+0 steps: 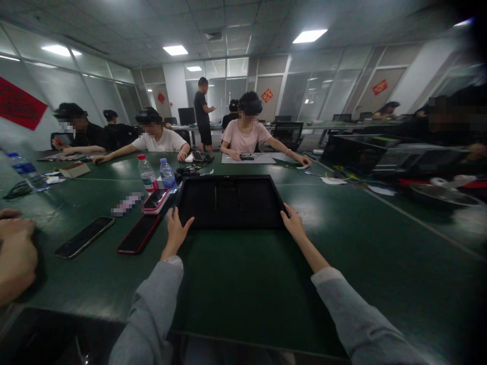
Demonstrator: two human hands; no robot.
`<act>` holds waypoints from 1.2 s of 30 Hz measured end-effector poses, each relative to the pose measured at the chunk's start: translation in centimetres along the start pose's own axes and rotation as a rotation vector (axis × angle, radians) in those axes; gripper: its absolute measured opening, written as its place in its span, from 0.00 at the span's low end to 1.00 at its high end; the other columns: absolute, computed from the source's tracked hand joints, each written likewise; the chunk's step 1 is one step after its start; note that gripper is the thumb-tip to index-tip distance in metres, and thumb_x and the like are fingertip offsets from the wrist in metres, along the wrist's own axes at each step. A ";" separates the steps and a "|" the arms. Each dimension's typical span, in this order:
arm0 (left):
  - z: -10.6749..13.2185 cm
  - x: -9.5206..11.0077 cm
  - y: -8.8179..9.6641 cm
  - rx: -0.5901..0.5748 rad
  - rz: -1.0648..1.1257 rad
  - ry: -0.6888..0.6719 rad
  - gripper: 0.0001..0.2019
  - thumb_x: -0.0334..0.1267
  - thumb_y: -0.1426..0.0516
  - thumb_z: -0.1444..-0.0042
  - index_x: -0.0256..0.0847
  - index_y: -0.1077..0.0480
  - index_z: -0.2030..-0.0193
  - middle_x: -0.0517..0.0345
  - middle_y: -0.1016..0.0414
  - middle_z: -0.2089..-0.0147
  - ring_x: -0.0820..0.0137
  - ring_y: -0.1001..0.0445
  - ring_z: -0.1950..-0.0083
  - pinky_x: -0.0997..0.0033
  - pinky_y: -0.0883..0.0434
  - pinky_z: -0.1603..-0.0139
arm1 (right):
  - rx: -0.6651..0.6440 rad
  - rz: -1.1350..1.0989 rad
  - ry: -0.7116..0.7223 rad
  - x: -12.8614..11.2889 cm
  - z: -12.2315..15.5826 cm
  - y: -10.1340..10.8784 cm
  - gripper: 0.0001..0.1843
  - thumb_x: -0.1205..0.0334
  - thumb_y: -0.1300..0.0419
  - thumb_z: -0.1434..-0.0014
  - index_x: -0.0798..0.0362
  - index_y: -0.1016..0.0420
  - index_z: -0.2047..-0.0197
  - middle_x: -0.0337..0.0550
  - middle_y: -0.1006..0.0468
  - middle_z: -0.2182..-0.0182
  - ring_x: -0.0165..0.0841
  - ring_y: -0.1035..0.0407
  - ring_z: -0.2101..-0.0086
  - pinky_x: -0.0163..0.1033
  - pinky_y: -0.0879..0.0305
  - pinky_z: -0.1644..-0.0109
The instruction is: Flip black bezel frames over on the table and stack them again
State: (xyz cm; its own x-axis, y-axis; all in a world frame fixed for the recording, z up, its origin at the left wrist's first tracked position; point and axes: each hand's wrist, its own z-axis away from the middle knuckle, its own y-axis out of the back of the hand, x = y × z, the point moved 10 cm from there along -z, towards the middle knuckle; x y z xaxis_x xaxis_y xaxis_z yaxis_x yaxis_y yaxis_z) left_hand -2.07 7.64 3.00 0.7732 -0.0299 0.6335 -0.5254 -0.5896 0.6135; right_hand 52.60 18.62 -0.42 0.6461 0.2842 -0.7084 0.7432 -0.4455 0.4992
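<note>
A shallow black rectangular tray (198, 218) with a raised rim is in front of me over the green tabletop. Two thin upright lines run down its inner face; what they are I cannot make out. My left hand (177, 230) holds the tray's near left corner, thumb over the rim and fingers along the outer side. At the near right corner, my right hand (293, 223) grips the side edge, its fingers partly hidden. Just left of my left hand lie a phone with a red edge (139, 234) and a smaller red-and-white device (155, 201).
Another dark phone (85, 236) lies farther left, near a neighbour's hand (17, 253). Two bottles, one red-capped (147, 175) and one blue-capped (168, 176), stand beyond the devices. Cables (194, 170) lie behind the tray. A metal bowl (443, 195) is at right. People sit across the table.
</note>
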 end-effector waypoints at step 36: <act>-1.8 -4.3 1.2 -0.008 -0.008 0.206 0.21 0.45 0.42 0.37 0.32 0.24 0.43 0.39 0.21 0.46 0.57 0.21 0.47 0.60 0.28 0.43 | -0.040 0.108 -0.087 0.2 -0.3 -0.4 0.31 0.62 0.50 0.37 0.55 0.36 0.31 0.53 0.29 0.37 0.44 0.35 0.37 0.54 0.41 0.32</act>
State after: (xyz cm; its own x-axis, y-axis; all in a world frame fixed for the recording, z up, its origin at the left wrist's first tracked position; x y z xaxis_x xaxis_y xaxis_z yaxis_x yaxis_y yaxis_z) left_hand -6.67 8.53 1.88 0.6888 0.1415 0.7110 -0.5227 -0.5826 0.6224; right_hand 52.52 19.07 -0.65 0.7065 0.1613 -0.6891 0.6776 -0.4351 0.5929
